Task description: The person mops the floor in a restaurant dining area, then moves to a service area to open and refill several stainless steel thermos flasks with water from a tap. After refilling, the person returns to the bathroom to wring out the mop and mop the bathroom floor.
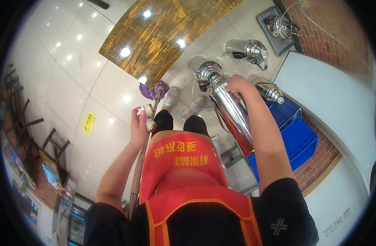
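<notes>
My right hand [238,85] grips a shiny steel vacuum flask [228,106] near its shoulder. That flask is tilted mouth-down, its base towards me. Its neck meets the mouth of a second steel flask [206,71] standing on the floor; whether liquid runs between them cannot be seen. In my left hand [139,124] are two round stoppers, an upper one [149,110] and a lower one [150,125], pinched by the fingers. A mop handle [141,160] runs past this hand, close to the stoppers.
Two more steel flasks stand at the right, one farther off [251,53] and one nearer [269,90]. An electric kettle [282,27] sits on a grey tray [277,46]. Blue crates [298,140] lie under a white counter [323,83]. A wooden tabletop [157,37] extends ahead, near the purple mop head [146,91].
</notes>
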Motion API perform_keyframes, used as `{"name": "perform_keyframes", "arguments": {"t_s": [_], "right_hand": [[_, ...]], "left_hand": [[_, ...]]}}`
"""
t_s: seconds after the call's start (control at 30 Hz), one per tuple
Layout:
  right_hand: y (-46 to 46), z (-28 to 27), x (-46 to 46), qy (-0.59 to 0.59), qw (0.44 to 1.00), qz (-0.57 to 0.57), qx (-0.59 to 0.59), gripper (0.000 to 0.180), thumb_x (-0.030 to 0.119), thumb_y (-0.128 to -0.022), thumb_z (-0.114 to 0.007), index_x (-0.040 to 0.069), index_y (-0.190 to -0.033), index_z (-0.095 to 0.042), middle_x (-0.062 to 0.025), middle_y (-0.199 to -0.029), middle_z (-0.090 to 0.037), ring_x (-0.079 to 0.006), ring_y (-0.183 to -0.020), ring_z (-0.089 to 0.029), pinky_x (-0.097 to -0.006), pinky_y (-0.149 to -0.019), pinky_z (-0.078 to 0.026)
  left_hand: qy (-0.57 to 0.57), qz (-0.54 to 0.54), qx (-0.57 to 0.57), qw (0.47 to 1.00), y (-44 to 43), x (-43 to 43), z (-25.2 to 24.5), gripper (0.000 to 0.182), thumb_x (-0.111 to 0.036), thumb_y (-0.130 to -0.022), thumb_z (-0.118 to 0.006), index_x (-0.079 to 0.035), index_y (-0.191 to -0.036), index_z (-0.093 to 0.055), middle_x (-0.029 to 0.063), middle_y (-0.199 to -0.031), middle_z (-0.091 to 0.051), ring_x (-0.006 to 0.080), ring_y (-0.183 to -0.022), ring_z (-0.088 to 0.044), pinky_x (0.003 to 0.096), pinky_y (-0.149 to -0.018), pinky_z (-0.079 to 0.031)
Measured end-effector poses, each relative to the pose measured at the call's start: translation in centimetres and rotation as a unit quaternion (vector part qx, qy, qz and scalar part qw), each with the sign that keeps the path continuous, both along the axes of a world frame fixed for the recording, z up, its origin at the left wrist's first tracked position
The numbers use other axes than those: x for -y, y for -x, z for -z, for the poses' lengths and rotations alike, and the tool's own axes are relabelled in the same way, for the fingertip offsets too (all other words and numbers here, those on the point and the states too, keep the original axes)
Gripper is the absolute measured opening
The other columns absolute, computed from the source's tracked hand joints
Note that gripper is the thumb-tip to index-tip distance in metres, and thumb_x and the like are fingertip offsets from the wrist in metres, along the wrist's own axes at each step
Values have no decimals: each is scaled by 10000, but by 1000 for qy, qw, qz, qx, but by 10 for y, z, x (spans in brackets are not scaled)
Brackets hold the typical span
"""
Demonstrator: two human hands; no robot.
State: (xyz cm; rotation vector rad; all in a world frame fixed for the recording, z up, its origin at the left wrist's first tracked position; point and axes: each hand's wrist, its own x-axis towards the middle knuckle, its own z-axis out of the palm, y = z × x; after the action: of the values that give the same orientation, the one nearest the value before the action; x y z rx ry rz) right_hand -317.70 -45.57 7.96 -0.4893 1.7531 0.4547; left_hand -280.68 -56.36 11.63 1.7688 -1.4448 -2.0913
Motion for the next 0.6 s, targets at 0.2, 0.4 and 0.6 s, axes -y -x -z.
{"name": "perform_keyframes", "arguments": {"t_s": [0.2, 0.4, 0.6], "right_hand": [[13, 5, 36, -73, 991, -88, 63, 266, 230, -804, -578, -28, -757, -623, -142, -705, -614, -281, -614, -577, -411, -590, -447], [11, -6, 79, -198, 968, -117, 96, 252, 225, -840, -532, -1, -864, -640, -178, -948, -615, -289, -842, -586, -422, -736, -440], [10, -9, 90, -188, 972, -121, 71, 421, 381, -805, -554, -6, -661, -636, -153, -737, -629, -265, -739, -579, -412, -704, -432]], "left_hand": [[-31, -21, -8, 999, 7, -2, 0, 274, -272, -942, -372, -49, -1103, -363, 54, -786, -542, 87, -674, -483, 225, -599, -401], [-31, -20, -16, 999, 13, -4, -1, 262, -267, -942, -376, -52, -1090, -373, 51, -786, -545, 80, -649, -479, 214, -586, -396], [-38, -18, 3, 999, 15, -6, 1, 249, -258, -943, -375, -53, -1086, -380, 42, -762, -541, 74, -636, -469, 213, -571, -385]]}}
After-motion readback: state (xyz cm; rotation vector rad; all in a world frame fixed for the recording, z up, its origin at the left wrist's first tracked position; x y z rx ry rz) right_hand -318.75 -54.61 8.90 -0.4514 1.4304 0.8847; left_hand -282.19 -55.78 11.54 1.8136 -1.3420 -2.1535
